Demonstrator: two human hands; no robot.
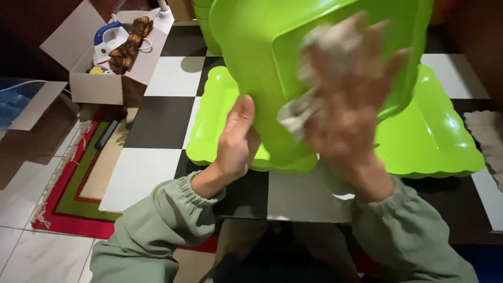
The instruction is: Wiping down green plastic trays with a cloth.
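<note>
Nearest you, both sage-green sleeves reach out over a checkered black-and-white worktop (pixel 157 99). Left hand (pixel 236 139): fingers clamped on the lower rim of a lime-green plastic basin (pixel 262 47), apparently steadying it while it is tipped up on edge. Right hand (pixel 348 99): blurred, fingers spread and pressing a crumpled pale cloth (pixel 301 112) against the basin's wall, a hold that suits wiping. Beneath: a scalloped green tray (pixel 435 136) lying flat. Left, on the floor: a red-bordered rug (pixel 68 194). Farther off: an open cardboard box (pixel 105 86) holding a small blue-and-white iron (pixel 109 35).
</note>
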